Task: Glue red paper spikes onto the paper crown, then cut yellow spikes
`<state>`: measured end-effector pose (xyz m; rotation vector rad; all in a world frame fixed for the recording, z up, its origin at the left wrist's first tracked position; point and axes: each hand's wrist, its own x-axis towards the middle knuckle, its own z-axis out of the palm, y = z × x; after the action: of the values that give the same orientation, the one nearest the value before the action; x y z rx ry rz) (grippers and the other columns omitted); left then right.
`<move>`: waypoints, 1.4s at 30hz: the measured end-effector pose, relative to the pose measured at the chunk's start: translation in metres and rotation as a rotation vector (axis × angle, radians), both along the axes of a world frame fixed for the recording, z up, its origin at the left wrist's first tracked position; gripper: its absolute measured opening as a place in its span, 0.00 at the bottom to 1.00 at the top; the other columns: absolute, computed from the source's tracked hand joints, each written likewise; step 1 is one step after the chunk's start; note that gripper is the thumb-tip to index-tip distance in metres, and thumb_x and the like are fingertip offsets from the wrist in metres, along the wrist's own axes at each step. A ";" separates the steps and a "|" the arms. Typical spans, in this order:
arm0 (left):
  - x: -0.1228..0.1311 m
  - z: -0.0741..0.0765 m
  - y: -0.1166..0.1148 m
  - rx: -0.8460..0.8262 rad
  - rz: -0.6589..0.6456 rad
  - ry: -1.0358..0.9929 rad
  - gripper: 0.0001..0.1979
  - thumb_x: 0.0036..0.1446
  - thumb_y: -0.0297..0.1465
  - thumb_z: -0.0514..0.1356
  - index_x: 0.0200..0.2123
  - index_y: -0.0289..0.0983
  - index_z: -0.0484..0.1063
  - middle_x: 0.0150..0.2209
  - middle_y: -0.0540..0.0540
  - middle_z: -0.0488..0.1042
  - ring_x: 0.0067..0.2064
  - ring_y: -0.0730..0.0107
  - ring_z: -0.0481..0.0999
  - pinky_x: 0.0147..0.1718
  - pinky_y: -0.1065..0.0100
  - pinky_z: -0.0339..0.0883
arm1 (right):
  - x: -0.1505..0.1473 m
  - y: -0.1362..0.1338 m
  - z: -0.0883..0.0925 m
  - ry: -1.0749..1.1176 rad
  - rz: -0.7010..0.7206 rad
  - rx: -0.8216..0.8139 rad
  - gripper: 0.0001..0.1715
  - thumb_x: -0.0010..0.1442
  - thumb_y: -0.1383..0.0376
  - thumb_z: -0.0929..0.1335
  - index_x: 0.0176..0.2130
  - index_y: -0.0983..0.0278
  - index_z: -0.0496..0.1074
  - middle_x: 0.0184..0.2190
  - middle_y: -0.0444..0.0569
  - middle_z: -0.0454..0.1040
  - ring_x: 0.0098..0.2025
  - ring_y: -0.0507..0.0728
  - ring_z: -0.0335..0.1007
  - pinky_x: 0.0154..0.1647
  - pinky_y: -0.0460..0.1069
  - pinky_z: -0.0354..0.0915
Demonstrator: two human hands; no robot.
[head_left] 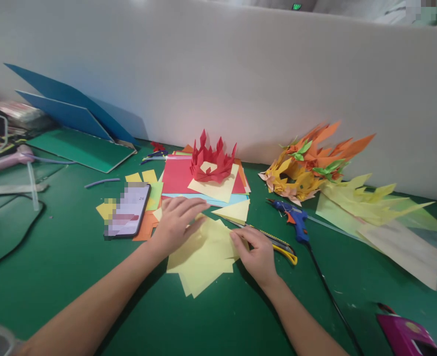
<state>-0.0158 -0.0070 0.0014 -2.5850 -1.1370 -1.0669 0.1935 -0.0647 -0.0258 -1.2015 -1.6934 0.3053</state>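
Pale yellow paper sheets point(199, 262) lie overlapped at odd angles on the green table in front of me. Over their upper left part rests my left hand point(177, 222), its fingers stretched out. My right hand point(257, 252) pinches the right edge of the yellow paper between thumb and forefinger. Just beyond that hand lie a yellow utility knife point(274, 240) and the yellow handles of scissors point(287, 254), partly covered. A folded yellow paper triangle point(237, 211) sits past the sheets. Behind it, a red paper crown point(213, 160) stands on a stack of coloured paper point(176, 175).
A phone point(129, 210) lies left of my left hand on coloured paper scraps. To the right are a blue glue gun point(296, 220) with its cord, orange and yellow paper crowns point(296, 180), and a pale green one point(370, 202). Blue boards point(70, 111) lean against the white wall.
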 end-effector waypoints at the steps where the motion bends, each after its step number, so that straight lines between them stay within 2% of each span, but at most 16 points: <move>1: 0.003 0.000 -0.002 -0.013 -0.056 0.031 0.09 0.63 0.34 0.54 0.42 0.42 0.73 0.44 0.46 0.78 0.41 0.63 0.72 0.40 0.61 0.60 | -0.001 0.000 0.000 0.004 0.009 0.008 0.12 0.60 0.64 0.64 0.27 0.61 0.73 0.24 0.48 0.76 0.26 0.56 0.70 0.29 0.51 0.66; 4: 0.009 -0.004 -0.003 -0.045 -0.185 0.054 0.12 0.65 0.32 0.50 0.40 0.40 0.74 0.38 0.47 0.80 0.38 0.65 0.73 0.37 0.63 0.63 | -0.002 -0.001 0.002 0.030 0.017 0.030 0.12 0.60 0.65 0.65 0.26 0.61 0.74 0.23 0.47 0.75 0.26 0.55 0.70 0.29 0.51 0.66; 6: 0.009 -0.006 -0.001 -0.071 -0.210 0.020 0.13 0.65 0.29 0.49 0.36 0.40 0.74 0.35 0.47 0.80 0.35 0.67 0.74 0.35 0.64 0.64 | -0.002 -0.002 0.003 0.058 0.008 0.033 0.12 0.60 0.65 0.65 0.27 0.61 0.75 0.24 0.48 0.76 0.27 0.56 0.70 0.30 0.52 0.66; 9: 0.006 -0.007 0.001 -0.124 -0.171 -0.063 0.11 0.62 0.28 0.52 0.32 0.40 0.73 0.32 0.48 0.79 0.33 0.67 0.75 0.35 0.62 0.66 | 0.002 -0.003 0.003 0.157 -0.042 0.045 0.11 0.60 0.64 0.65 0.33 0.60 0.77 0.29 0.49 0.77 0.32 0.58 0.72 0.35 0.54 0.68; 12: 0.004 -0.007 0.002 -0.199 -0.075 -0.206 0.09 0.60 0.29 0.54 0.30 0.40 0.72 0.28 0.48 0.77 0.31 0.67 0.74 0.33 0.63 0.68 | 0.008 -0.003 -0.001 0.312 -0.120 0.043 0.12 0.62 0.62 0.64 0.35 0.60 0.76 0.33 0.50 0.77 0.37 0.59 0.72 0.39 0.55 0.68; 14: 0.004 -0.006 0.001 -0.273 -0.007 -0.333 0.07 0.59 0.30 0.55 0.30 0.39 0.71 0.28 0.48 0.77 0.30 0.68 0.74 0.31 0.64 0.69 | 0.010 -0.001 -0.004 0.396 -0.077 0.005 0.14 0.63 0.60 0.62 0.42 0.60 0.74 0.37 0.51 0.76 0.39 0.58 0.72 0.40 0.55 0.68; 16: 0.005 -0.005 -0.001 -0.354 -0.002 -0.455 0.06 0.58 0.31 0.56 0.32 0.39 0.71 0.30 0.47 0.77 0.32 0.68 0.76 0.32 0.65 0.71 | 0.009 0.002 -0.008 0.431 0.034 -0.037 0.20 0.62 0.58 0.63 0.52 0.60 0.67 0.44 0.54 0.75 0.42 0.58 0.72 0.42 0.55 0.69; 18: 0.006 -0.006 -0.002 -0.417 -0.084 -0.537 0.05 0.58 0.31 0.56 0.33 0.39 0.71 0.34 0.46 0.78 0.37 0.66 0.77 0.37 0.63 0.73 | 0.007 0.004 -0.011 0.405 0.103 -0.062 0.29 0.59 0.58 0.67 0.57 0.61 0.59 0.48 0.56 0.72 0.44 0.59 0.71 0.44 0.54 0.68; 19: 0.007 -0.006 -0.002 -0.440 -0.141 -0.553 0.05 0.58 0.31 0.55 0.33 0.39 0.71 0.35 0.45 0.79 0.39 0.66 0.78 0.39 0.62 0.73 | 0.005 0.005 -0.012 0.374 0.101 -0.060 0.30 0.57 0.59 0.68 0.57 0.61 0.59 0.49 0.56 0.72 0.45 0.59 0.71 0.44 0.54 0.68; 20: 0.007 -0.007 -0.003 -0.463 -0.195 -0.547 0.06 0.58 0.30 0.55 0.33 0.39 0.72 0.37 0.44 0.79 0.41 0.65 0.78 0.41 0.61 0.73 | 0.005 0.006 -0.013 0.333 0.084 -0.049 0.27 0.56 0.61 0.69 0.55 0.60 0.62 0.48 0.56 0.72 0.46 0.59 0.70 0.45 0.54 0.67; 24: 0.006 -0.010 -0.001 -0.535 -0.318 -0.403 0.11 0.60 0.26 0.50 0.32 0.39 0.73 0.39 0.43 0.79 0.42 0.67 0.78 0.41 0.61 0.74 | 0.008 0.005 -0.011 0.119 0.082 0.043 0.06 0.56 0.67 0.68 0.36 0.58 0.74 0.41 0.50 0.75 0.43 0.59 0.71 0.43 0.55 0.66; 26: 0.004 -0.011 0.000 -0.552 -0.348 -0.299 0.14 0.59 0.24 0.48 0.32 0.39 0.73 0.41 0.44 0.79 0.43 0.68 0.78 0.40 0.62 0.74 | 0.011 0.005 -0.008 0.007 0.137 0.073 0.07 0.57 0.68 0.67 0.33 0.57 0.75 0.39 0.49 0.76 0.41 0.58 0.72 0.41 0.55 0.66; 31: 0.001 -0.016 0.002 -0.537 -0.361 -0.049 0.13 0.58 0.24 0.50 0.36 0.40 0.74 0.47 0.44 0.76 0.46 0.67 0.76 0.43 0.62 0.72 | 0.013 0.006 -0.005 -0.228 0.323 0.094 0.14 0.62 0.72 0.62 0.36 0.58 0.75 0.37 0.49 0.77 0.38 0.56 0.70 0.39 0.53 0.66; 34: 0.001 -0.019 0.002 -0.523 -0.383 0.055 0.11 0.60 0.25 0.51 0.37 0.39 0.74 0.49 0.42 0.74 0.48 0.67 0.75 0.45 0.62 0.71 | 0.013 0.007 -0.005 -0.297 0.390 0.066 0.13 0.62 0.71 0.62 0.38 0.60 0.74 0.38 0.49 0.77 0.38 0.56 0.69 0.39 0.53 0.65; 38: -0.001 -0.017 0.004 -0.444 -0.407 0.096 0.09 0.59 0.27 0.54 0.36 0.39 0.75 0.46 0.43 0.75 0.49 0.63 0.71 0.46 0.58 0.69 | 0.014 0.007 -0.006 -0.334 0.420 -0.005 0.11 0.63 0.68 0.63 0.37 0.60 0.75 0.35 0.49 0.76 0.37 0.57 0.67 0.39 0.53 0.63; 42: -0.001 -0.013 0.006 -0.434 -0.458 0.090 0.10 0.61 0.28 0.54 0.35 0.40 0.75 0.40 0.44 0.76 0.42 0.65 0.73 0.41 0.62 0.70 | 0.013 0.006 -0.005 -0.324 0.444 -0.054 0.11 0.64 0.65 0.63 0.36 0.61 0.75 0.33 0.49 0.75 0.35 0.56 0.66 0.37 0.52 0.62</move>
<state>-0.0172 -0.0010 -0.0121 -3.3116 -0.8488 -0.8270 0.2069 -0.0583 -0.0305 -0.9378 -2.2488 0.4449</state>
